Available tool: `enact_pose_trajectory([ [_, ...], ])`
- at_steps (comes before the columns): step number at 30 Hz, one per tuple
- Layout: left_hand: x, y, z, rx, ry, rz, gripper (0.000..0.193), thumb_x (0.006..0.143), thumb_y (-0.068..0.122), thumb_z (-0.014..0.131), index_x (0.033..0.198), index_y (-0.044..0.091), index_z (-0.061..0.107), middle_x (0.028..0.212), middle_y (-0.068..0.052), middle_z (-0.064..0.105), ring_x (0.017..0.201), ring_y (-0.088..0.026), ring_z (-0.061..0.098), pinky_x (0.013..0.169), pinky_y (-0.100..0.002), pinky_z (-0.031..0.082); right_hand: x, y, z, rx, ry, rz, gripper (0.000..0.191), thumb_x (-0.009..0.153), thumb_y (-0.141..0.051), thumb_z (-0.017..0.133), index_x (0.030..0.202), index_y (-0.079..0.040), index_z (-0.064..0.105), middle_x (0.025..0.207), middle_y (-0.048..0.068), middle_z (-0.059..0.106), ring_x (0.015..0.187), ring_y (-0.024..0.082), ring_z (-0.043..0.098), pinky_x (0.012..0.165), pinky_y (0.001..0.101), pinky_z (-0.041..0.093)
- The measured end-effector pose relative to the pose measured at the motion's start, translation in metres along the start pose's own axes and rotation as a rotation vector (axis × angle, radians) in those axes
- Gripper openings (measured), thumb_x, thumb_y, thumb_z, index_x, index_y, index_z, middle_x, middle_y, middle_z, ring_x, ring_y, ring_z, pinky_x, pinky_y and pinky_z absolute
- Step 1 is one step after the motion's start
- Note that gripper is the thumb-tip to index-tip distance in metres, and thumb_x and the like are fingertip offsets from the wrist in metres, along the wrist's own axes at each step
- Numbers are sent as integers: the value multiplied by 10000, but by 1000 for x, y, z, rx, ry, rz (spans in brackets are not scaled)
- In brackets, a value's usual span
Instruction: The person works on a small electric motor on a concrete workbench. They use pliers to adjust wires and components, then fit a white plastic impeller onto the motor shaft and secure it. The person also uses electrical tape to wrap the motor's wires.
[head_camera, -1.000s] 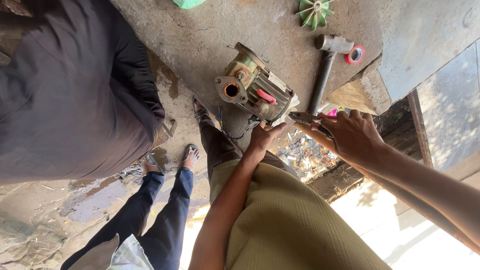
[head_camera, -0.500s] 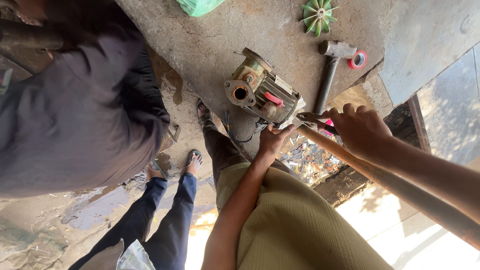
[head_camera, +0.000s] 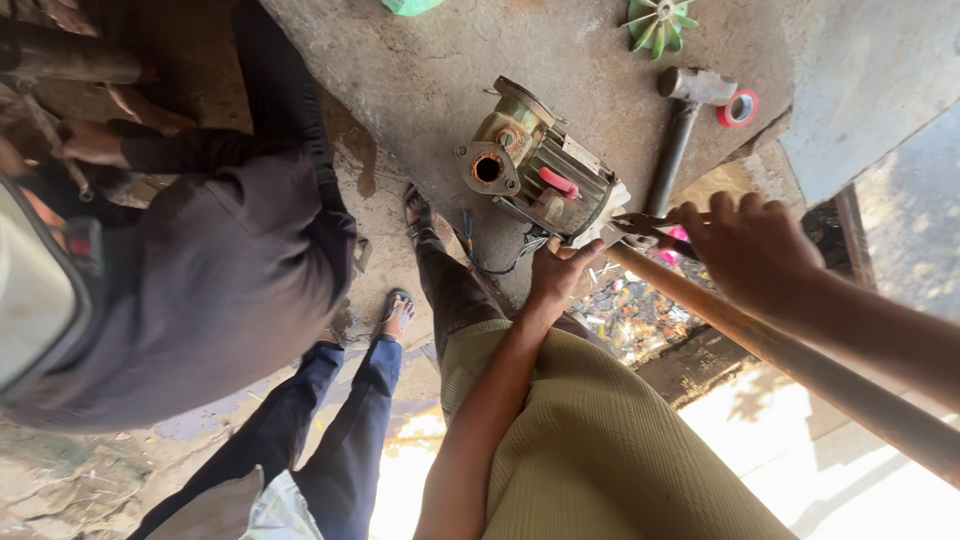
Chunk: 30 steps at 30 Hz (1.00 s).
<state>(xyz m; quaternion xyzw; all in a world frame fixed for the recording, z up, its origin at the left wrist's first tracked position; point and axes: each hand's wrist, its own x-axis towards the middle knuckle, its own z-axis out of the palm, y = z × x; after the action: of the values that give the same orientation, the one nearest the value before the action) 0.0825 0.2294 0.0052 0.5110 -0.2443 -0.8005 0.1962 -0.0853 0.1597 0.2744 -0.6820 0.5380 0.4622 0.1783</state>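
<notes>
- Head view looks down over an olive-clad lap; the left hand (head_camera: 557, 272) presses fingers and thumb against the near end of the water pump (head_camera: 535, 172), though how firmly cannot be told.
- Right hand (head_camera: 748, 247) is curled shut around pliers (head_camera: 640, 228) whose tips meet the pump's near end; a rusty pipe (head_camera: 800, 365) runs under the wrist, cut off at the right edge.
- Pump lies tilted near the concrete slab's (head_camera: 420, 90) near edge, its round inlet showing.
- Farther right lie a hammer (head_camera: 680, 125), a red tape roll (head_camera: 738, 108) and a green fan impeller (head_camera: 658, 22).
- Left, another person's dark sleeve (head_camera: 220, 270) hides the ground.
</notes>
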Motion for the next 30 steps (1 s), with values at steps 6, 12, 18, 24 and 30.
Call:
enact_pose_trajectory([
  [6,-9,14,5,-207,-45,29,580,778,312,863,1189,-45,662,1106,-134,756,1040,-220,738,959,-391,591,-7,11,-12,-57,94,-35,629,890,-170,675,1467,-115,432,1105,118,656,914,219,689,735,338,619],
  [12,-6,19,13,-104,21,-79,610,779,336,851,1218,-12,610,1104,-144,712,1057,-230,693,962,-428,559,-3,21,-14,-131,-29,-34,629,941,-177,652,1516,-113,406,1145,113,662,863,176,693,668,294,620],
  [18,-2,13,16,-105,27,-72,639,773,398,874,1184,-21,622,1073,-122,711,1021,-213,701,964,-379,561,16,33,-33,264,-435,145,669,968,-130,668,1556,-274,384,1134,96,686,702,169,704,575,321,614],
  [24,0,7,20,-171,42,-55,570,774,287,887,1156,-28,604,969,-127,706,873,-205,696,837,-368,584,9,25,-17,-190,21,-78,509,991,-209,613,1477,-115,496,1056,108,680,682,131,657,492,264,574],
  [30,1,12,30,-376,18,-2,408,793,254,851,1062,4,675,969,-78,738,861,-153,707,811,-309,564,6,37,-24,-216,107,-71,601,932,-189,649,1506,-190,469,1111,85,670,834,198,720,625,307,611],
])
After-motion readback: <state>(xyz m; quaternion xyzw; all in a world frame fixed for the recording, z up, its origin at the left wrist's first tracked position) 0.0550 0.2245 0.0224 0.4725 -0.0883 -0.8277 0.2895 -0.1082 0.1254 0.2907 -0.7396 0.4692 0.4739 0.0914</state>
